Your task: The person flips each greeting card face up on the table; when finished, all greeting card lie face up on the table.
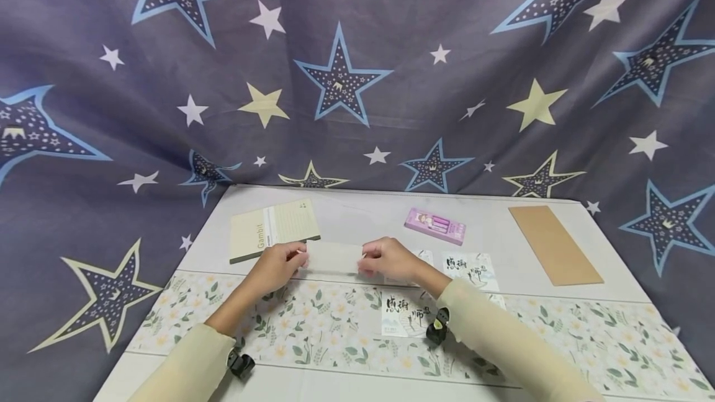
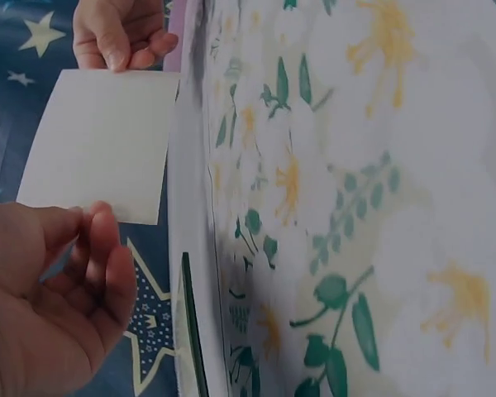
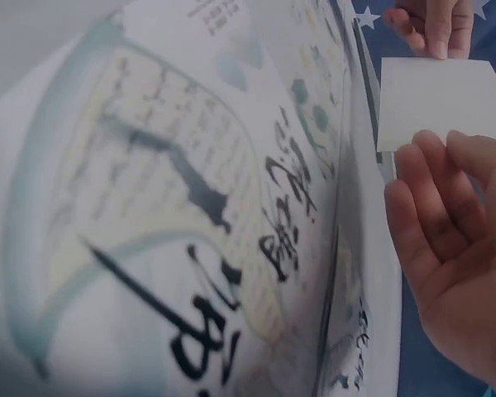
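A blank off-white card [image 1: 335, 258] is held up above the table between both hands. My left hand [image 1: 281, 264] pinches its left edge between thumb and fingers. The opposite edge is pinched by my right hand [image 1: 386, 259]. In the left wrist view the card [image 2: 99, 141] looks nearly square, with its plain face showing. From the right wrist, the same card [image 3: 442, 103] appears at the upper right, above the right hand [image 3: 459, 240]. Printed cards with black brush lettering lie about the right forearm, one card [image 1: 399, 314] nearest, another card [image 1: 469, 268] farther right.
A notepad [image 1: 296, 219] marked Gambit lies at the back left. Behind the right hand is a purple box [image 1: 436, 226] with pens pictured on it. A brown kraft envelope or sheet [image 1: 553, 244] lies at the right. A floral strip [image 1: 324, 327] crosses the table; a star-patterned curtain [image 1: 368, 11] hangs behind.
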Demonstrator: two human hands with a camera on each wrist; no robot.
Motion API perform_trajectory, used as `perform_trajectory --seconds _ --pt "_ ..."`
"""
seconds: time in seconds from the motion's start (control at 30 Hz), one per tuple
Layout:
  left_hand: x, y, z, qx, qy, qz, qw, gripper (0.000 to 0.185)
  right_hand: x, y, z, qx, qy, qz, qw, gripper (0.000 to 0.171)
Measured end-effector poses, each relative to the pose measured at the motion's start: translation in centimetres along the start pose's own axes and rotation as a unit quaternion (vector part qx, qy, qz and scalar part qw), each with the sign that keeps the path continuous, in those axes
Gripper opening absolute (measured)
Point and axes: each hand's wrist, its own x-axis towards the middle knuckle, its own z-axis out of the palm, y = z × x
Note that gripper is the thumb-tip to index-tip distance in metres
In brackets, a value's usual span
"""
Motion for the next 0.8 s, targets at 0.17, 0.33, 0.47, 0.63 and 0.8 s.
perform_trajectory --seconds 0.17,0.33,0.47,0.63,0.8 --pt "0.1 0.4 0.1 -0.076 -0.008 -0.015 0.9970 0.024 -0.7 -0.4 -0.6 0.026 0.014 0.018 0.999 0.015" --pt "0.2 0.5 0.6 -0.081 -0.014 -0.005 0.9966 0.026 -1.1 -0.3 -1.0 0.047 0.010 0.026 0.999 0.024" --pt "0.6 0.8 1.2 -0.049 -0.026 0.020 0.9983 0.035 -1.2 0.2 -1.2 0.026 0.013 0.027 0.999 0.030" --pt "1.2 1.2 1.8 -0.012 -0.063 0.037 0.9973 0.050 -1.0 0.5 -1.4 -0.005 0.018 0.047 0.999 0.049" --pt "2.1 1.2 2.9 0.024 -0.090 0.042 0.9948 0.061 -0.9 1.0 -1.5 -0.047 0.015 0.048 0.998 0.056"
